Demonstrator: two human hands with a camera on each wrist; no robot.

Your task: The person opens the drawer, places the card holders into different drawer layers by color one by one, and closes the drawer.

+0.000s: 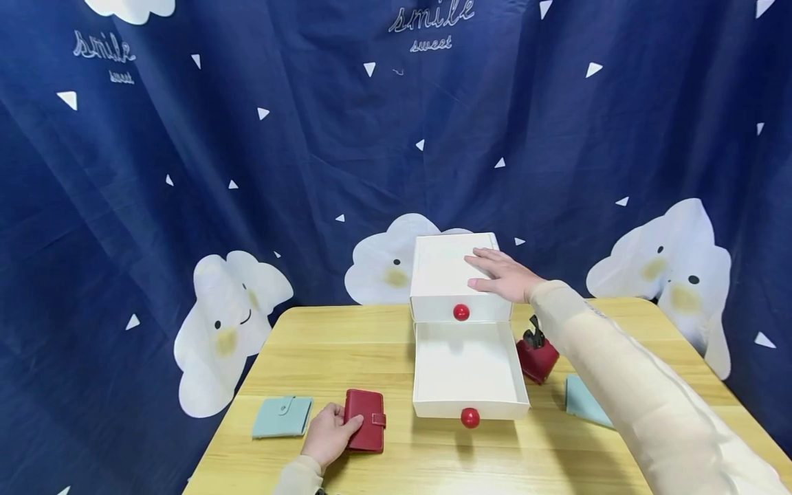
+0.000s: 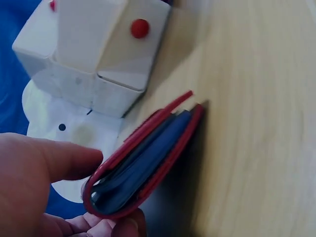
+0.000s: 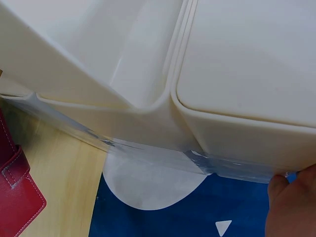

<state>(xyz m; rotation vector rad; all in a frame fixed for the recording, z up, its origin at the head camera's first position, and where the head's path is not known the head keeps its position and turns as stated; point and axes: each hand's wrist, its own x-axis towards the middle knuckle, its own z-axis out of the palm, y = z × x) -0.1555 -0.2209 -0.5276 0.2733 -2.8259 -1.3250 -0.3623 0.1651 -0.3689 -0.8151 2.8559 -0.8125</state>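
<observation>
In the head view my left hand (image 1: pixel 328 433) grips a red wallet (image 1: pixel 368 419) with a strap tab, low over the table's front left part. The left wrist view shows thumb and fingers pinching the wallet's (image 2: pixel 132 141) folded spine, with blue leaves inside. My right hand (image 1: pixel 507 277) rests on top of a white drawer box (image 1: pixel 442 265), fingers spread and fairly straight. Beneath the box's top drawer, with its red knob (image 1: pixel 460 312), another drawer (image 1: pixel 470 361) is pulled out and bare inside. In the right wrist view the right hand (image 3: pixel 294 205) touches the box's edge.
Left of the left hand lies a light blue wallet (image 1: pixel 281 417). Right of the box are a dark red wallet (image 1: pixel 537 359) and a light blue item (image 1: pixel 584 402), partly hidden by the right sleeve. A dark blue curtain (image 1: pixel 309 137) hangs behind the wooden table (image 1: pixel 346 350).
</observation>
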